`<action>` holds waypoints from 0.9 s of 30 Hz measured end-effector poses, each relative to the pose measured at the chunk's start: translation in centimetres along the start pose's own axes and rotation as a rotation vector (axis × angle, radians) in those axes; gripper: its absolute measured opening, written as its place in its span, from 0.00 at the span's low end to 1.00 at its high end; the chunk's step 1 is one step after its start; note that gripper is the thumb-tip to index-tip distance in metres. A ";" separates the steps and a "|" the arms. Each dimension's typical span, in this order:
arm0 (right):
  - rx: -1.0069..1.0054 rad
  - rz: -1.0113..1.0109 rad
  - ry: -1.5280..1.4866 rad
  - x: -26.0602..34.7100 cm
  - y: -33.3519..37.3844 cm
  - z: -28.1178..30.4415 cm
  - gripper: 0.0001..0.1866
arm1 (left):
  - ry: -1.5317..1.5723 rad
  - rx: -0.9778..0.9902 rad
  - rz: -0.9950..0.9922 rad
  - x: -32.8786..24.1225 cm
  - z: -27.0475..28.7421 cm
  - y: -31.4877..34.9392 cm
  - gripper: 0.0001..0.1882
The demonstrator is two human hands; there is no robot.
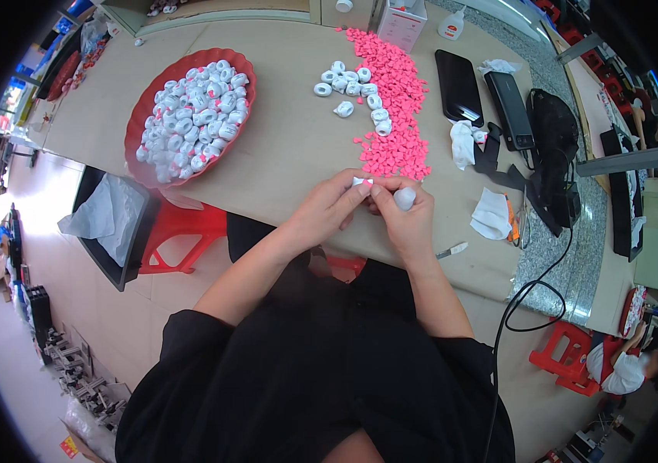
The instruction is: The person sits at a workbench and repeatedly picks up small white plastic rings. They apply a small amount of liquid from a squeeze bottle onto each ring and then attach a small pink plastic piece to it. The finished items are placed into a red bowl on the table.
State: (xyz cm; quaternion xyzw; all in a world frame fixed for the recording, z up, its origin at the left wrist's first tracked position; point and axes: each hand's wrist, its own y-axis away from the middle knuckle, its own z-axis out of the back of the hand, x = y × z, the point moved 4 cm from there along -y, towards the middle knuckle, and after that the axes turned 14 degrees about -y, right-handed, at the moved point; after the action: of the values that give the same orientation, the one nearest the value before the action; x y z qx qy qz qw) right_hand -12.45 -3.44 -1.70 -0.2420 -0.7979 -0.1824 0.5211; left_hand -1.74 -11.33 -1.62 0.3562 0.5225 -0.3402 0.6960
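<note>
At the near edge of the table, my left hand (335, 202) pinches a small white piece (357, 182) with a pink bit on it. My right hand (410, 220) meets it fingertip to fingertip at that piece. A white, round-ended object (404, 198), perhaps a small bottle, is tucked in the right hand; most of it is hidden by the fingers. Just beyond both hands lies a spread of small pink pieces (391, 85). Beside that spread sit several white ring-like pieces (339, 81). To the left, a red scalloped tray (131, 131) is heaped with white pieces showing pink spots.
Right of the pink pieces lie a black phone (458, 86), a black device (509, 108), crumpled tissues (491, 214) and a small blade (452, 250). A white bottle (451, 25) stands at the back. A black cable (533, 285) hangs at the right; a red stool (182, 231) stands lower left.
</note>
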 end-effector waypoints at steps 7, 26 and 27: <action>0.062 -0.137 -0.073 0.3 -0.3 0.3 0.05 | 0.078 0.045 0.026 -0.1 0.2 0.5 0.18; 0.067 0.049 0.047 0.1 0.6 -0.1 0.04 | -0.039 -0.002 0.026 -0.8 0.1 0.6 0.14; 0.067 0.059 0.055 0.2 0.6 -0.1 0.04 | -0.063 -0.007 0.015 -0.7 0.1 0.6 0.14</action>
State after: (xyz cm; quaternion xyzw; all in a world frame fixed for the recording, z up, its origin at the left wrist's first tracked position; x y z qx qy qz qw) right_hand -12.06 -2.94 -1.44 -0.2427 -0.7813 -0.1465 0.5561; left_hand -1.38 -11.06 -0.87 0.3467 0.4988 -0.3444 0.7159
